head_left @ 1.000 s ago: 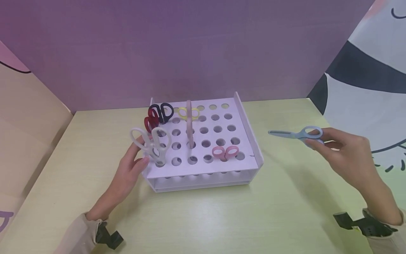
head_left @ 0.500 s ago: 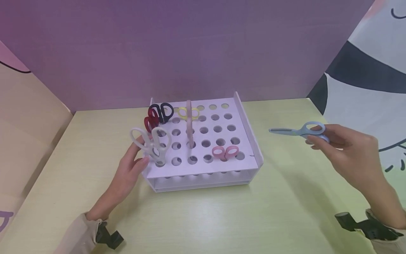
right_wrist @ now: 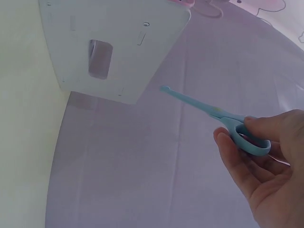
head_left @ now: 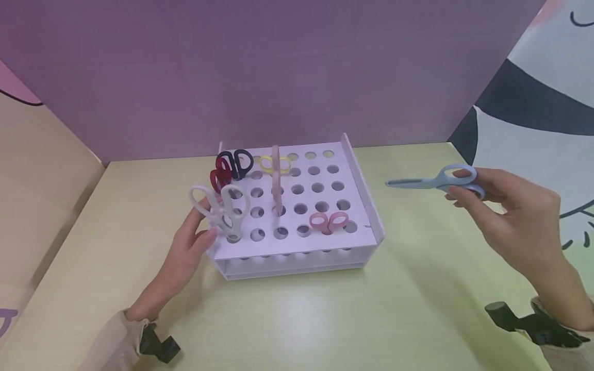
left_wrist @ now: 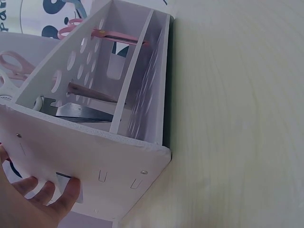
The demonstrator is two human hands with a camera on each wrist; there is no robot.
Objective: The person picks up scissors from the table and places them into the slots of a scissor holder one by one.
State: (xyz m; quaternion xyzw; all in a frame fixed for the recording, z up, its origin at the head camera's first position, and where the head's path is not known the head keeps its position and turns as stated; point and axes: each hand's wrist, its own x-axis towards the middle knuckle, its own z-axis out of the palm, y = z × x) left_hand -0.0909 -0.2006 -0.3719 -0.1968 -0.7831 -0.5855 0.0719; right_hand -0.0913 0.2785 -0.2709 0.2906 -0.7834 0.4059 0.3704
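Light blue scissors [head_left: 438, 181] are pinched at the handle by my right hand [head_left: 524, 211], to the right of the rack. Their closed blades point left, level in the head view and above the table. My left hand [head_left: 185, 252] holds the left side of a white rack with rows of round holes [head_left: 299, 247]. In the left wrist view its fingertips [left_wrist: 71, 187] touch the side panel near a slot. White scissors [head_left: 223, 214] stand in the front left hole, beside that hand. Pink scissors [head_left: 329, 222] stand at the front right of the rack.
Red scissors [head_left: 220, 175], black scissors [head_left: 237, 164] and yellow scissors [head_left: 266, 164] stand toward the rack's back left. Pale pink scissors [head_left: 276, 180] stand edge-on near the middle. Behind the pale wooden table [head_left: 297, 319] is a purple wall [head_left: 287, 72].
My right hand has risen and shifted slightly right, lifting the light blue scissors higher. The left hand and the rack have stayed in place.
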